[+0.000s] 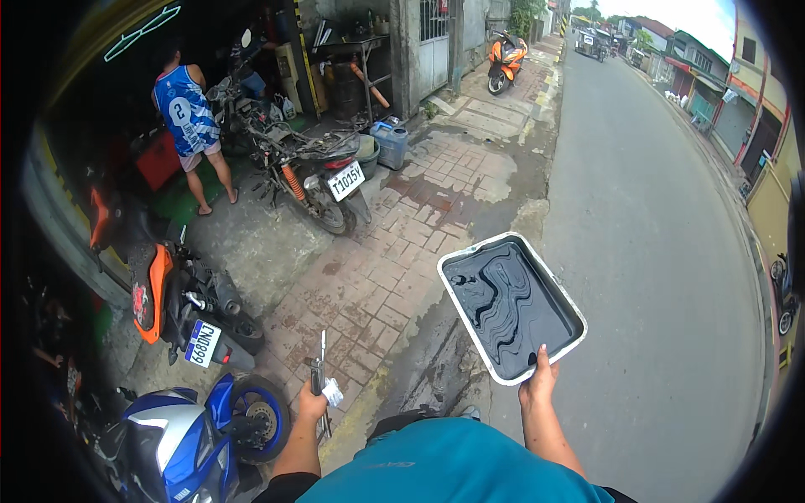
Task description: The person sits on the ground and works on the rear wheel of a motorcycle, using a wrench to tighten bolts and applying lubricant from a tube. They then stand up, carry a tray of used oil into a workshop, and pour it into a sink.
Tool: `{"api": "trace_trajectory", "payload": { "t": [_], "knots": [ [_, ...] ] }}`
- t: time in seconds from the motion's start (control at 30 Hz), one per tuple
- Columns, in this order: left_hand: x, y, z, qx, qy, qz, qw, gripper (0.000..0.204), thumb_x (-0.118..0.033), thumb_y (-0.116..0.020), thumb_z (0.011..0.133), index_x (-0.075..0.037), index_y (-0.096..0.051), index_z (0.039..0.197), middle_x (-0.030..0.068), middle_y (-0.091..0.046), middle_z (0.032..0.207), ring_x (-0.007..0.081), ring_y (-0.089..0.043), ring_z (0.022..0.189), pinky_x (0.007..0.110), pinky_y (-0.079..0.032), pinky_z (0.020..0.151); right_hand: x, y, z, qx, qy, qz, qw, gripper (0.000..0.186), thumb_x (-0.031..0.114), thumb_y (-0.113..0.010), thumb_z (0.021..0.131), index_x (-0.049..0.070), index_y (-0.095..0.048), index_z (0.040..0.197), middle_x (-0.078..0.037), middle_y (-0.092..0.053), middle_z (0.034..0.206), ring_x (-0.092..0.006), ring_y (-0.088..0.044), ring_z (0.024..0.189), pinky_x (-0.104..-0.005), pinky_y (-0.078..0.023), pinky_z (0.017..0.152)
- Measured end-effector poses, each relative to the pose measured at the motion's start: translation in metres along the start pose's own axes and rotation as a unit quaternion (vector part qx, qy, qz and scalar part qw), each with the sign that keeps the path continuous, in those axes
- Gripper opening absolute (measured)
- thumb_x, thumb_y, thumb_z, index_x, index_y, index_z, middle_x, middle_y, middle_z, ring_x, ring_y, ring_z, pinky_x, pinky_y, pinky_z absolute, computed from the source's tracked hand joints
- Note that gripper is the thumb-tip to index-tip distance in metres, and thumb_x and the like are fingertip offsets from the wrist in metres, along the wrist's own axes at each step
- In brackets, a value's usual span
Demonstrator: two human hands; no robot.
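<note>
Grey road (pixel 662 218) is bordered on the left by brick paving (pixel 360 289), and along the paving's far-left edge an open-fronted workshop is lined with motorcycles. Straight to the containers: a white-rimmed tray (pixel 554 282) is held out above the road's left edge, its dark inside on full show. Black, oily-looking liquid (pixel 503 306) is spread across its floor, marked by swirling lighter lines, with darker streaks gathered toward the left edge and a small dark blob near the closest edge. Up by the workshop, a blue jug (pixel 391 145) is stood on the paving, just beside a dark tub (pixel 367 156); what is held inside either cannot be told.

Now the hands, and they are kept well apart. By the right hand (pixel 540 384) the tray is gripped at the middle of its near edge, the thumb laid over the rim, the fingers hidden underneath. By the left hand (pixel 311 404), closed tight over the paving, a bundle of metal tools (pixel 317 377) is clasped, a slim rod pointed upward; a crumpled white wad (pixel 333 392) is pressed alongside. Near that hand a blue and silver motorcycle (pixel 168 444) is parked. Beyond, a stripped motorcycle (pixel 331 210) is stood near a person in a blue jersey (pixel 186 105), seen from behind.
</note>
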State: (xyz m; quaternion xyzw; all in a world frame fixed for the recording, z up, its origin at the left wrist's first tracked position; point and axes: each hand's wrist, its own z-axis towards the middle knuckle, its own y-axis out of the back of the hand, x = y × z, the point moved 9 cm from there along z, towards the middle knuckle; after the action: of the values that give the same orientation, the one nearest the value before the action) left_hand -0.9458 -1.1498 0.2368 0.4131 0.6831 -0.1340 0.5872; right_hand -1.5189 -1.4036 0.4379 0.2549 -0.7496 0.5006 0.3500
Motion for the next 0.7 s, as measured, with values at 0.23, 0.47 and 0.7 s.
{"api": "trace_trajectory", "payload": {
  "t": [0.23, 0.47, 0.7],
  "knots": [
    [-0.024, -0.085, 0.038, -0.05, 0.082, 0.008, 0.995, 0.033, -0.027, -0.087, 0.083, -0.004, -0.071, 0.102, 0.0065, -0.074, 0.086, 0.0163, -0.069, 0.076, 0.035, -0.055, 0.07, -0.011, -0.093, 0.2, 0.045, -0.007, -0.038, 0.998, 0.061, 0.017, -0.066, 0.102, 0.001, -0.038, 0.153, -0.016, -0.052, 0.149, -0.0322, -0.054, 0.134, -0.0474, -0.046, 0.112],
    [-0.106, -0.147, 0.182, -0.039, 0.133, -0.008, 0.99, 0.029, -0.024, -0.085, 0.086, -0.004, -0.067, 0.098, 0.0052, -0.071, 0.083, 0.0155, -0.068, 0.072, 0.033, -0.056, 0.067, -0.064, -0.219, 0.378, 0.061, 0.018, -0.029, 0.998, 0.057, 0.015, -0.065, 0.102, 0.002, -0.041, 0.152, -0.016, -0.052, 0.15, -0.0317, -0.054, 0.134, -0.0475, -0.046, 0.112],
    [-0.255, -0.242, 0.453, 0.079, 0.08, -0.021, 0.993, 0.031, -0.017, -0.083, 0.087, -0.001, -0.066, 0.108, 0.0058, -0.074, 0.093, 0.0159, -0.071, 0.082, 0.034, -0.058, 0.074, -0.142, -0.369, 0.537, 0.045, -0.01, -0.027, 0.999, 0.062, 0.017, -0.065, 0.102, 0.003, -0.037, 0.155, -0.015, -0.049, 0.152, -0.0333, -0.051, 0.136, -0.0486, -0.044, 0.114]
  ]
}}
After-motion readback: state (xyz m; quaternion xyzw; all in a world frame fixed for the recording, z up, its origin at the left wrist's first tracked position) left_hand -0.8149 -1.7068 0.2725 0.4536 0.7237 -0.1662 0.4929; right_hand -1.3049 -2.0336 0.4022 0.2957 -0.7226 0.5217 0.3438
